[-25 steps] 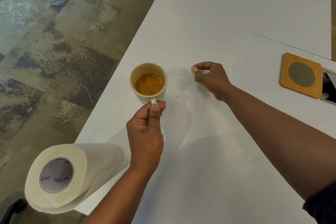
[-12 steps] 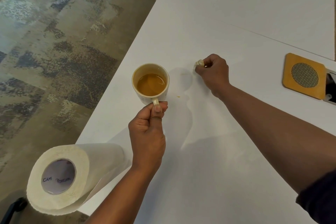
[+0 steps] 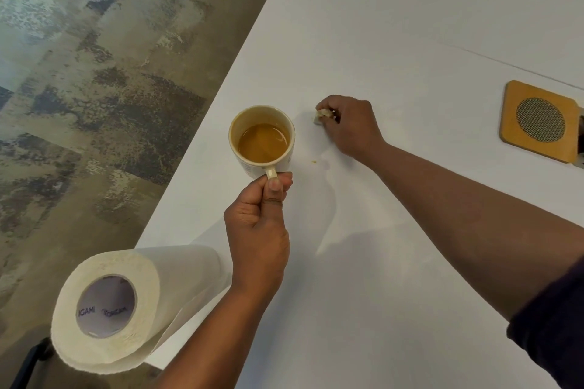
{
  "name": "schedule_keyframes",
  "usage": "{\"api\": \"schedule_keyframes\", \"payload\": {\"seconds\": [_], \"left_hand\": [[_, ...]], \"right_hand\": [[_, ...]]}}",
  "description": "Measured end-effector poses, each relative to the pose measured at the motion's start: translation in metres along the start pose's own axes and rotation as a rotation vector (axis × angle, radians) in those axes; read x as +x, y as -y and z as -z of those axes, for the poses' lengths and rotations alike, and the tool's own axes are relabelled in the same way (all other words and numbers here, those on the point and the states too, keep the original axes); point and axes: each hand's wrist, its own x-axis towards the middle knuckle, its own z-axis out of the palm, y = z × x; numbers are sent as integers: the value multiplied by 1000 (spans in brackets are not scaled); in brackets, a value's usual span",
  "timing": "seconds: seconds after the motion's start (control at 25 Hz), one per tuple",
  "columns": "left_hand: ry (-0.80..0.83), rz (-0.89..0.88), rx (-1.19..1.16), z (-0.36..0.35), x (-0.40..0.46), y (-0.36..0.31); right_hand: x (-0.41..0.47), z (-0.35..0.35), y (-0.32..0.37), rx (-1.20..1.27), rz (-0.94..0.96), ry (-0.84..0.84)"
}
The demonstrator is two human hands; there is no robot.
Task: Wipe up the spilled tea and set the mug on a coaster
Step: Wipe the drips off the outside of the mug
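White paper towel roll (image 3: 126,306) lies nearest, overhanging the white bench (image 3: 395,294) edge. Beyond it the left hand (image 3: 257,230) pinches the handle of the cream ceramic mug (image 3: 262,139), which holds amber tea and could slosh if jerked, making a fresh spill. A small tea spot (image 3: 316,162) sits between the hands. Farther on, the right hand (image 3: 350,126) clamps a stained paper wad (image 3: 321,114) just beside the mug. The square wooden coaster (image 3: 540,120) lies well apart, far right.

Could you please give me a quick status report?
Left hand grips mug handle. Right hand pinches tissue wad. Tea spots remain; coaster unobstructed.
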Motion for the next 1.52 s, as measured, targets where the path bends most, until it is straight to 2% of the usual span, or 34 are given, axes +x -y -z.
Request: {"api": "schedule_keyframes", "payload": {"seconds": [0.4,0.52,0.6,0.68,0.72,0.8,0.92,1.04,1.2,1.32,1.44,1.52], "left_hand": [[-15,-1,18,-6,-2,-2],[-4,-4,26,-8,-5,-3],[0,-7,23,-8,-7,-3],[6,-6,15,-7,-8,-3],[7,-3,15,-7,-8,-2],[6,3,15,-6,-8,-1],[8,-5,18,-4,-8,-3],[11,-4,20,-2,-7,-4],[15,-3,27,-3,-7,-4],[19,-7,27,-4,-7,-6],[37,-26,30,-3,-6,-6],[51,-34,15,-2,-6,-8]], "right_hand": [[-58,-8,-11,-56,173,97],[-59,5,-9,-105,246,281],[-53,20,-9,67,77,357],[-50,32,-11,385,-139,230],[-49,36,-12,453,-200,141],[-49,37,-18,368,-250,48],[-50,32,-23,149,-200,35],[-54,27,-20,47,-196,8],[-70,13,-2,3,-146,152],[-79,9,9,251,-232,314],[-80,16,18,661,-373,209],[-78,19,22,787,-463,123]]}}
